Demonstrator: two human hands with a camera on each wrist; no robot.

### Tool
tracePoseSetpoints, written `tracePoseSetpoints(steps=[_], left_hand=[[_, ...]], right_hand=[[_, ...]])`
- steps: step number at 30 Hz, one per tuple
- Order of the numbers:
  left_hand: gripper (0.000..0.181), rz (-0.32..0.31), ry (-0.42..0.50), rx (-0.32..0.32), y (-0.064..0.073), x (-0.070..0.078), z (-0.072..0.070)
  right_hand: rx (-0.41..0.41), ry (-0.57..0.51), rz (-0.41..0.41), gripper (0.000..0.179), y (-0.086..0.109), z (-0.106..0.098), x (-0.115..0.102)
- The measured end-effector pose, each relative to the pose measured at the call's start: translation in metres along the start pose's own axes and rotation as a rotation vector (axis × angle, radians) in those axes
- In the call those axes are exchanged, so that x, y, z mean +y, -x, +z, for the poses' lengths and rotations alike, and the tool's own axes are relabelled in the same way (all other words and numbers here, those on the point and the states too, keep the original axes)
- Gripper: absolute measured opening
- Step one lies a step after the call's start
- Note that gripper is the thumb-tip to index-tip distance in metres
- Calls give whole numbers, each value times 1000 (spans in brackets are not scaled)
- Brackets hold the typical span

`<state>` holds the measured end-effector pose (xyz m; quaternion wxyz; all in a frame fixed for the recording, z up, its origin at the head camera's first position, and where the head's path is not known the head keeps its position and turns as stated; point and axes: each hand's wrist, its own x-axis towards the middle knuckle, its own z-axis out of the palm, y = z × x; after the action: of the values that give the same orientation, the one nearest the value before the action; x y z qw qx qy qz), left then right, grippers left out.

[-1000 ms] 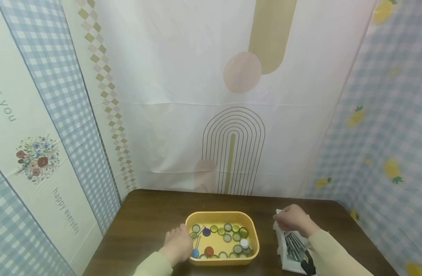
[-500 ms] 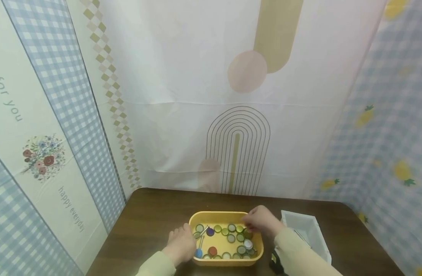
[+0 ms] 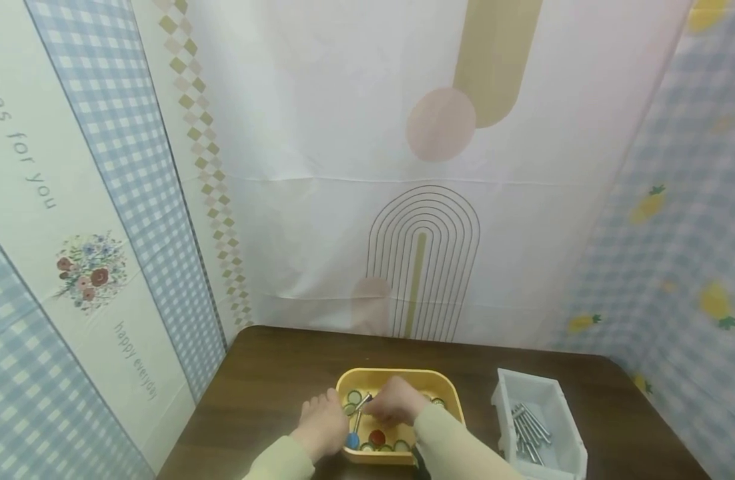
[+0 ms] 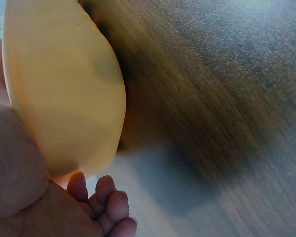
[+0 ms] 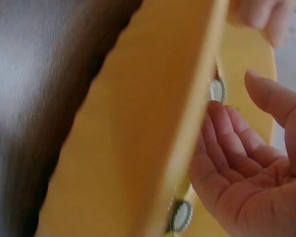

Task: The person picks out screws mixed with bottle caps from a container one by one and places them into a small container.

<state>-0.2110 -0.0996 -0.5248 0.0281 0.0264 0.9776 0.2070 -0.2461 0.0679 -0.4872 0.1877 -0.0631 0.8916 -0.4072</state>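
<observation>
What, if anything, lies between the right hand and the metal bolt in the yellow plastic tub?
Nothing visible does. The right hand is inside the yellow plastic tub, open, right beside the metal bolt, which lies among loose bottle caps. The left hand holds the tub's left wall, clear of the path.

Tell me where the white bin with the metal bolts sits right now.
In the head view, the white bin sits on the brown table, at the person's right, beside the yellow tray of bottle caps.

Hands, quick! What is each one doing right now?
Left hand: holding the side of the yellow tub.
Right hand: open, reaching into the tub, holding nothing.
</observation>
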Motion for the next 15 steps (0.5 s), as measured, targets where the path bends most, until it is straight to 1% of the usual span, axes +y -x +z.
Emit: tracePoseSetpoints(steps=[2, 4, 7, 9, 12, 15], left_hand=[[19, -7, -3, 1, 0, 1, 1], [21, -17, -4, -3, -1, 2, 2], [23, -23, -5, -6, -2, 3, 2], [24, -26, -5, -10, -2, 4, 2], [22, -25, -9, -2, -2, 3, 3], [22, -29, -7, 1, -2, 2, 3]], right_hand=[[17, 26, -23, 26, -3, 8, 1], [38, 91, -53, 21, -6, 14, 3], [41, 150, -54, 18, -10, 20, 6], [37, 156, -55, 16, -12, 24, 9], [26, 117, -44, 17, -13, 30, 12], [46, 83, -70, 19, -14, 36, 12]])
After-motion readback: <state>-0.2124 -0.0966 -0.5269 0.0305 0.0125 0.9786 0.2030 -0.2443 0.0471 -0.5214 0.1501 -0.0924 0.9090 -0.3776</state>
